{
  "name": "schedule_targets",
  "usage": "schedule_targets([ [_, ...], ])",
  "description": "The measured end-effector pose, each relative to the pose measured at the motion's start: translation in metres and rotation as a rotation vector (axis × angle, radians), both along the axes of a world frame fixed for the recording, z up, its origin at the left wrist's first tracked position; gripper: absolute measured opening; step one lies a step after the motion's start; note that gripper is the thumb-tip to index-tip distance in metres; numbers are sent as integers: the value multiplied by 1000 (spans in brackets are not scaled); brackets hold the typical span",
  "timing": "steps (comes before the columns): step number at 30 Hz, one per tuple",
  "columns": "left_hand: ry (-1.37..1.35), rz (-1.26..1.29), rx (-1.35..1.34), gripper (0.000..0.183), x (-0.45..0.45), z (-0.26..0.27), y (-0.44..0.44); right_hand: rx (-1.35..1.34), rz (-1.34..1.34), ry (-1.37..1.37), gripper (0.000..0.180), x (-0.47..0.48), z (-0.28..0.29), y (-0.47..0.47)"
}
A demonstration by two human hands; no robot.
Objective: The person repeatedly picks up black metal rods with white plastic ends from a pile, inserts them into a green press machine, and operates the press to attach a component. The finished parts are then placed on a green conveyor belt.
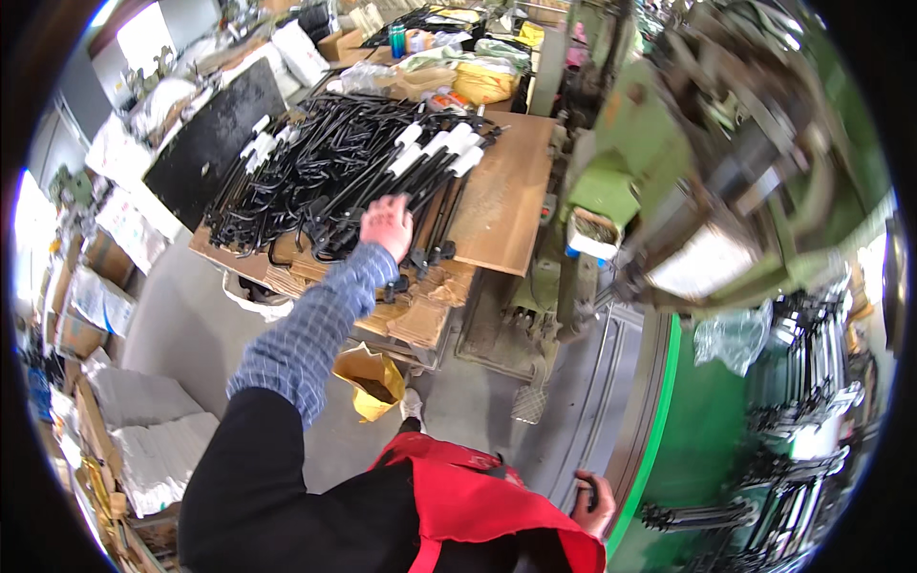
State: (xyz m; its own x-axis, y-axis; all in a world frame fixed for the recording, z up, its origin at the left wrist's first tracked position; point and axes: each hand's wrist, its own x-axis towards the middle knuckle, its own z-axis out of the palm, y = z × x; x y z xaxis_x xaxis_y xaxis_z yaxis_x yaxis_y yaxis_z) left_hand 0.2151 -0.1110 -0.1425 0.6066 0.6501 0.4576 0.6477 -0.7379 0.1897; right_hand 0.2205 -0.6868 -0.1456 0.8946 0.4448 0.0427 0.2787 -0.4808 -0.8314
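Note:
My left hand (387, 226) reaches forward over a pile of black metal rods (337, 150) on a wooden table. Its fingertips are at the rods, and the hand's back hides whether they grip one. Beyond that hand, several rods end in white sleeves (433, 147), lying side by side and slanting up to the right. Bent hooks and black clamp-like fittings (433, 254) show along the pile's near side. Low on the right, beside my red apron (487, 501), is my right hand (593, 503) with curled fingers. Something small and dark shows at those fingers; what it is stays unclear.
A green press-like machine (630, 143) stands right of the wooden board (505, 193), with a foot pedal (531, 404) below. An open yellow sack (371, 383) sits on the floor under the table. Metal parts (795, 430) lie at the far right, grey stacks (157, 444) at left.

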Motion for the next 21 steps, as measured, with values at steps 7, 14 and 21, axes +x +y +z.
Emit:
schedule_targets([
  [7,594,196,-486,35,8,-9,155,-118,401,-169,27,9,37,168],
  [14,91,76,-273,34,-43,-11,144,34,574,-582,41,82,65,410],
  [21,340,-507,126,32,-176,100,155,-718,722,-894,50,136,114,553],
])
